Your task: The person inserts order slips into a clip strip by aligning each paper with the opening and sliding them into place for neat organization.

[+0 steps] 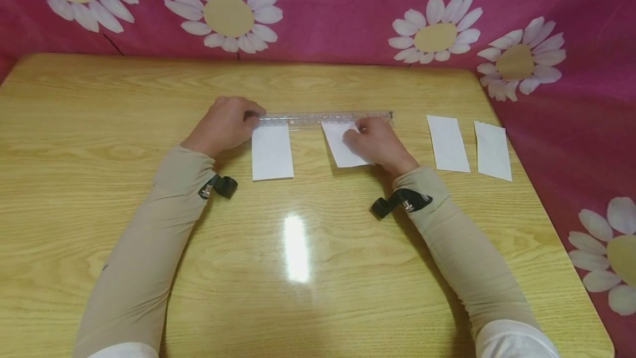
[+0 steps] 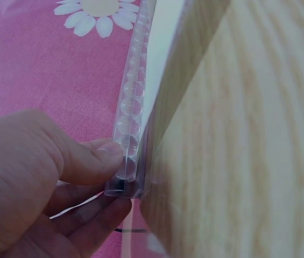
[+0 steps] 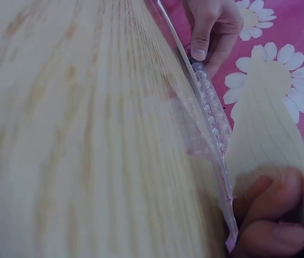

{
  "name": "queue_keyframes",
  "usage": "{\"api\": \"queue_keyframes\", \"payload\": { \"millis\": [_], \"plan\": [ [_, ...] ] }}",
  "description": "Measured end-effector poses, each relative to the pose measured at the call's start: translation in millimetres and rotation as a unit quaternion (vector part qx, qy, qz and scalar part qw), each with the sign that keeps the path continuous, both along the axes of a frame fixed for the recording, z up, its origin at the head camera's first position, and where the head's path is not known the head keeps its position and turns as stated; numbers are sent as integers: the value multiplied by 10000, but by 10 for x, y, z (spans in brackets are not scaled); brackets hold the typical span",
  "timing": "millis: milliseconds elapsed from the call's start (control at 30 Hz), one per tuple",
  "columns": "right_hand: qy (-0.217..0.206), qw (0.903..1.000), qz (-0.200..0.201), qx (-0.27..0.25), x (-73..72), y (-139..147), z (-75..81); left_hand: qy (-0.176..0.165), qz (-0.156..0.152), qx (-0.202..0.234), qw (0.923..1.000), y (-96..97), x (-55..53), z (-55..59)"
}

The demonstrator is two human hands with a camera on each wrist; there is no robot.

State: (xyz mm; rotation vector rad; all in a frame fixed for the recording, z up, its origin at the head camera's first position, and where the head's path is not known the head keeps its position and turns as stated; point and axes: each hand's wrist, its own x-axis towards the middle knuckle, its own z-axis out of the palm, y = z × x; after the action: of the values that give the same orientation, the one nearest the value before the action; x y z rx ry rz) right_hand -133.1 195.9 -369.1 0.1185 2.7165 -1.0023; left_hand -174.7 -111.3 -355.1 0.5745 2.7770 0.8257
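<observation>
My left hand point(image 1: 223, 125) pinches the left end of a long clear plastic case point(image 1: 308, 119) between thumb and fingers. The left wrist view shows round, clear, bead-like shapes in a row along this case point(image 2: 130, 102). Just below its left part lies a white paper slip point(image 1: 272, 153). My right hand point(image 1: 381, 142) grips a second paper slip point(image 1: 340, 151) near the case's right part. That slip is tilted, its lower edge raised off the table. Faint lines run across the same slip point(image 3: 267, 129) in the right wrist view, where my right fingers point(image 3: 273, 201) curl at its edge.
Two more white slips, a nearer one point(image 1: 448, 143) and a farther one point(image 1: 493, 151), lie at the right of the wooden table point(image 1: 238, 269). A pink cloth with daisies point(image 1: 338, 15) hangs behind the table and along its right side. Black straps with cameras sit on both wrists.
</observation>
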Motion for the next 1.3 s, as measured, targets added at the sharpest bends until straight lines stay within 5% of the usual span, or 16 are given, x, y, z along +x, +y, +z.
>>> {"api": "queue_keyframes", "payload": {
  "millis": [1300],
  "plan": [
    [-6, 10000, 61, 3, -15, -73, 0, -18, -9, 18, 10000, -2, -10, -8]
  ]
}}
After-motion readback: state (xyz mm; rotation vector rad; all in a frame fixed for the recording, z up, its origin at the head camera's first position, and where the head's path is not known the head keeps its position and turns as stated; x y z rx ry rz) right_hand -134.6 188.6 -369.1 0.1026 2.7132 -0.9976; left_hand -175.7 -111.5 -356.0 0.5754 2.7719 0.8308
